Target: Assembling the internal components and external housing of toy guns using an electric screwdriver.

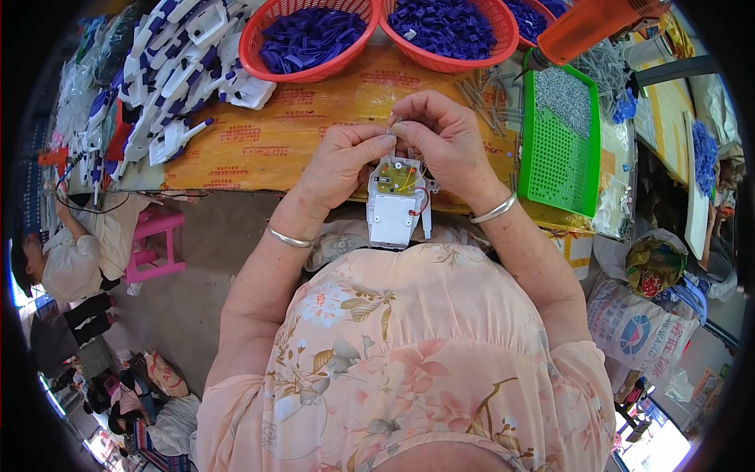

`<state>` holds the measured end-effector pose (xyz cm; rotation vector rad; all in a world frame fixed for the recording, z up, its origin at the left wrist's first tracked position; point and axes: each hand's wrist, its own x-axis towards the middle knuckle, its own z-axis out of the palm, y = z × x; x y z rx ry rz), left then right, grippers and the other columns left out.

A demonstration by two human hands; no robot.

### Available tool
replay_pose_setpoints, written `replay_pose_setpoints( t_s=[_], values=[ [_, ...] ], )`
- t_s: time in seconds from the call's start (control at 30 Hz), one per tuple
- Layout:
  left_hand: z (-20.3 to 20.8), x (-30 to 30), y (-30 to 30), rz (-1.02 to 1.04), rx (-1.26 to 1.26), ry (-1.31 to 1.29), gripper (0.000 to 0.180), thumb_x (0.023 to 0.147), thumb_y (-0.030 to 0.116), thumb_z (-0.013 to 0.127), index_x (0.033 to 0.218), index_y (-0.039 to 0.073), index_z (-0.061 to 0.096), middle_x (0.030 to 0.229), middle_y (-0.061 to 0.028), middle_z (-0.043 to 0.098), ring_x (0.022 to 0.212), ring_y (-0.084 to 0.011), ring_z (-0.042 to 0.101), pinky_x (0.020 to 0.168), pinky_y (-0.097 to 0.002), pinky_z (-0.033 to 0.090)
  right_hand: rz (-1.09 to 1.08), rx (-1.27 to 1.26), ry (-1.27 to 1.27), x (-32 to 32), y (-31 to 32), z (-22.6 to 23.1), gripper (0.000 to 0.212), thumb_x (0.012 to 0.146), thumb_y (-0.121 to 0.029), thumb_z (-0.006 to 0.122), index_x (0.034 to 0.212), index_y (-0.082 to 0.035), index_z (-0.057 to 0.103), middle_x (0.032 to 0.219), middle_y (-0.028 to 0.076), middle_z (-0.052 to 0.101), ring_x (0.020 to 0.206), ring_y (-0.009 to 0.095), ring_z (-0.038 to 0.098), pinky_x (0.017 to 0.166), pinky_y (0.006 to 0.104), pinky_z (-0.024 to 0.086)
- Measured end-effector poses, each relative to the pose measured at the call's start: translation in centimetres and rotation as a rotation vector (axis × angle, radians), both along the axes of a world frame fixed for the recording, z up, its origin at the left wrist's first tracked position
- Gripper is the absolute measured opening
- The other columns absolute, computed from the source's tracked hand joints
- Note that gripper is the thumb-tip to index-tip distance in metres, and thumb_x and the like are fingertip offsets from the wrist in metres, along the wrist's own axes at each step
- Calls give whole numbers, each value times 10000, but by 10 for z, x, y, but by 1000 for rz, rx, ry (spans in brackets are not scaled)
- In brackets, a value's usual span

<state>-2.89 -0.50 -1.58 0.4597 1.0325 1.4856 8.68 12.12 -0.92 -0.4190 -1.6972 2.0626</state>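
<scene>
Close to the table's near edge is a white plastic housing (391, 223), with a small circuit board (396, 179) and thin red and yellow wires showing in it. At its far end my left hand (344, 164) is closed, thumb and forefinger pinched together. Opposite it, my right hand (448, 143) is also closed in a pinch, the fingertips almost touching those of the left. Something small and thin shows between the fingertips, too small to name. A thin white strip (426, 216) hangs beside the housing on the right.
Two red baskets (263, 67) of blue-purple plastic parts stand at the back. White and purple assembled units (169, 79) are heaped far left. On the right lie a green tray (560, 165) of small metal pieces and loose screws (484, 102); an orange power screwdriver (594, 30) hangs above.
</scene>
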Motion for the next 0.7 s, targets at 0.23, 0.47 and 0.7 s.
replay_pose_setpoints(
  t_s=[0.23, 0.47, 0.7],
  values=[
    [-3, -1, -1, -3, 7, -19, 236, 910, 132, 548, 1058, -40, 612, 935, -69, 647, 794, -107, 617, 681, -228, 524, 43, -33, -28, 1, 1, 0, 133, 856, 16, 563, 987, -5, 572, 884, 14, 613, 759, 51, 563, 668, 196, 493],
    [-3, 0, -1, 15, 1, -21, 240, 908, 122, 544, 1067, -46, 607, 949, -84, 649, 810, -125, 628, 706, -244, 534, 37, -81, -5, 2, 1, 0, 129, 835, 10, 576, 964, -1, 576, 845, 2, 598, 708, 54, 555, 618, 203, 492],
    [-2, 0, -2, 12, 14, -49, 258, 912, 139, 537, 1081, -46, 600, 945, -84, 648, 791, -125, 627, 690, -247, 529, 64, -80, -3, 3, 4, 1, 128, 851, 14, 566, 977, -3, 579, 877, 16, 622, 729, 53, 563, 654, 200, 486]
  ],
)
